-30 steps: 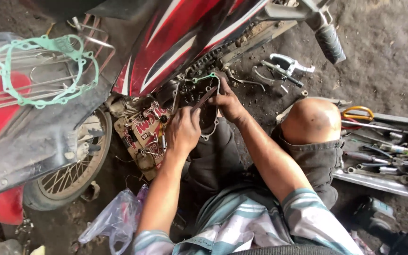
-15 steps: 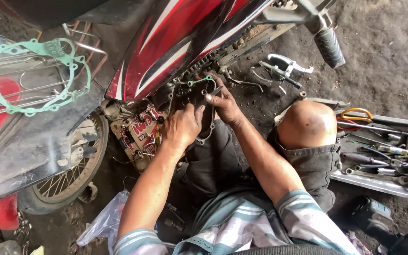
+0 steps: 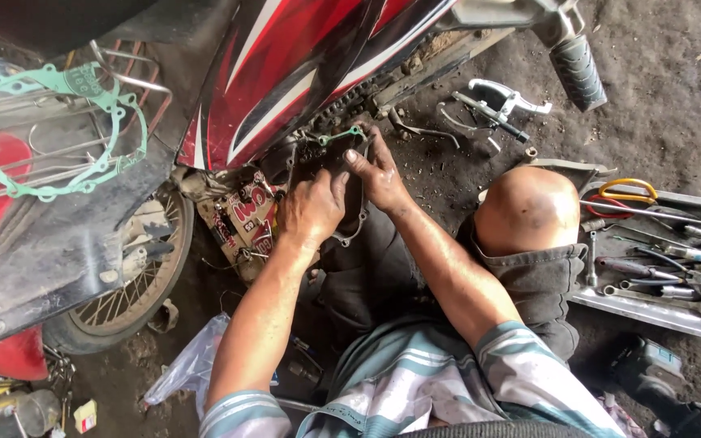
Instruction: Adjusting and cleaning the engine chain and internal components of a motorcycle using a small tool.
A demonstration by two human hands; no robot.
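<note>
Green gaskets, we count two: one (image 3: 50,130) draped on the seat, one (image 3: 336,136) at the engine cover (image 3: 342,203), which our left hand (image 3: 311,209) and right hand (image 3: 376,169) press, fingers half-curled.

A single head-worn camera looks steeply down from above a crouching person, close enough that both forearms run up from the bottom edge to the left hand (image 3: 311,209) and right hand (image 3: 379,173) near the centre of the frame. The lens faces the side of a red-and-black motorcycle (image 3: 302,65), which crosses the top of the frame. The rear wheel (image 3: 127,284) sits at left, a bent knee (image 3: 527,209) right of centre, and a metal tool tray (image 3: 659,312) on the dirt floor (image 3: 675,105) at the right edge. No second view exists.
</note>
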